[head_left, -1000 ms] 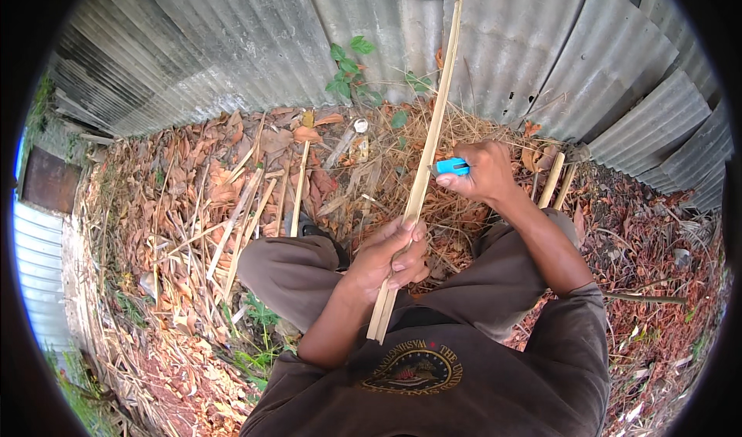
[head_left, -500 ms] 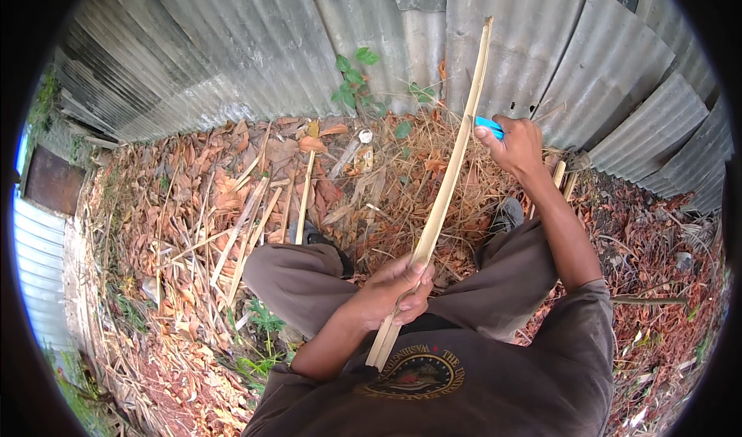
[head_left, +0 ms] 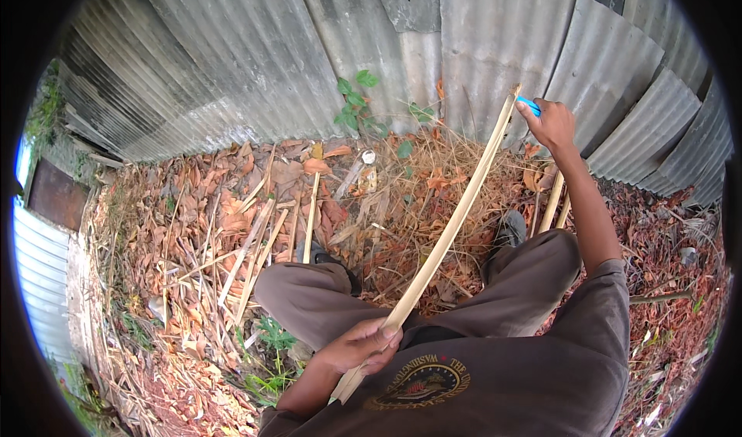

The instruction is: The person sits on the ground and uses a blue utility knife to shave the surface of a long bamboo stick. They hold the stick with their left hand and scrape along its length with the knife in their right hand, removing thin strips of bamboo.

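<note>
A long, pale split-bamboo strip (head_left: pixel 456 224) runs slantwise from my lap up toward the metal fence. My left hand (head_left: pixel 362 346) is wrapped round its lower part, close to my shirt. At the strip's far end, my right hand (head_left: pixel 553 124) is closed on a blue-handled tool (head_left: pixel 529 106), with the thumb laid along it. The tool looks like a knife, but its blade cannot be made out. It meets or nearly meets the tip of the strip.
A grey corrugated metal fence (head_left: pixel 495 43) stands just beyond. Several thin bamboo strips (head_left: pixel 259 244) lie on dry leaves to the left, and thicker bamboo pieces (head_left: pixel 553 201) rest beside my right knee. A green plant (head_left: pixel 354 101) grows at the fence's foot.
My right hand and the blue-handled tool have moved outward along the strip to its far end. My left hand and the strip have shifted down and left.
</note>
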Available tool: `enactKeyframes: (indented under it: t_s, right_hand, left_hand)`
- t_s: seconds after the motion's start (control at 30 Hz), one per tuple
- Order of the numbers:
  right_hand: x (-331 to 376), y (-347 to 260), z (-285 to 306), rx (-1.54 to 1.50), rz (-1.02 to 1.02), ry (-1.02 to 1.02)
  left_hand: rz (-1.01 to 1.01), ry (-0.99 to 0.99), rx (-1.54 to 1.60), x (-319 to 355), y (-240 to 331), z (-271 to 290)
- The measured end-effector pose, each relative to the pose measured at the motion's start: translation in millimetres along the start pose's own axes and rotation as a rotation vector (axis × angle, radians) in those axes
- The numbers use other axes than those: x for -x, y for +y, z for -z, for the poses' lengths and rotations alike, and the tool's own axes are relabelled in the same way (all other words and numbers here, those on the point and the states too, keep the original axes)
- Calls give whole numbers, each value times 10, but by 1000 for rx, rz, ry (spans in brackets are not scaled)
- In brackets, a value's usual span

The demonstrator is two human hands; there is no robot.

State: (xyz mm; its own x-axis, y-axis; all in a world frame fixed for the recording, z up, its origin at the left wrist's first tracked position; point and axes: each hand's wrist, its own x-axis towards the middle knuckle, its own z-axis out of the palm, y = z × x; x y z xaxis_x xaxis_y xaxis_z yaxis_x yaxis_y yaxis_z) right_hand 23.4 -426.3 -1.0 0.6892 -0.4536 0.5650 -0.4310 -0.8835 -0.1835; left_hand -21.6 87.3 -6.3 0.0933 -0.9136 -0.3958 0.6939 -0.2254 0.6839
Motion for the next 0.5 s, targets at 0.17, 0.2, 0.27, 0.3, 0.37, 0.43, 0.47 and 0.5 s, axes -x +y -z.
enactKeyframes:
  t_s: [0.17, 0.2, 0.27, 0.3, 0.37, 0.43, 0.47, 0.5]
  right_hand:
    - [98, -4, -146, 113, -52, -35]
    - [82, 36, -219, 156, -102, -77]
    - [-19, 981, -421, -169, -821, 2]
    - [172, 1202, -443, -168, -897, -24]
    - [235, 1361, -525, -140, -872, -49]
    - [397, 1509, -678, 17, -666, -137]
    - [278, 1254, -541, -144, -707, -302]
    - [181, 1031, -499, -212, -662, -289]
  left_hand:
    - [61, 240, -203, 144, 25, -45]
    - [78, 258, -244, 229, 41, -41]
    - [82, 196, -288, 456, -4, 83]
    - [88, 296, -288, 668, -101, 45]
    - [38, 480, -315, 913, -162, 24]
    - [-11, 596, -369, 804, -217, 139]
    - [-14, 596, -367, 786, -262, 95]
    - [-58, 583, -409, 669, -179, 149]
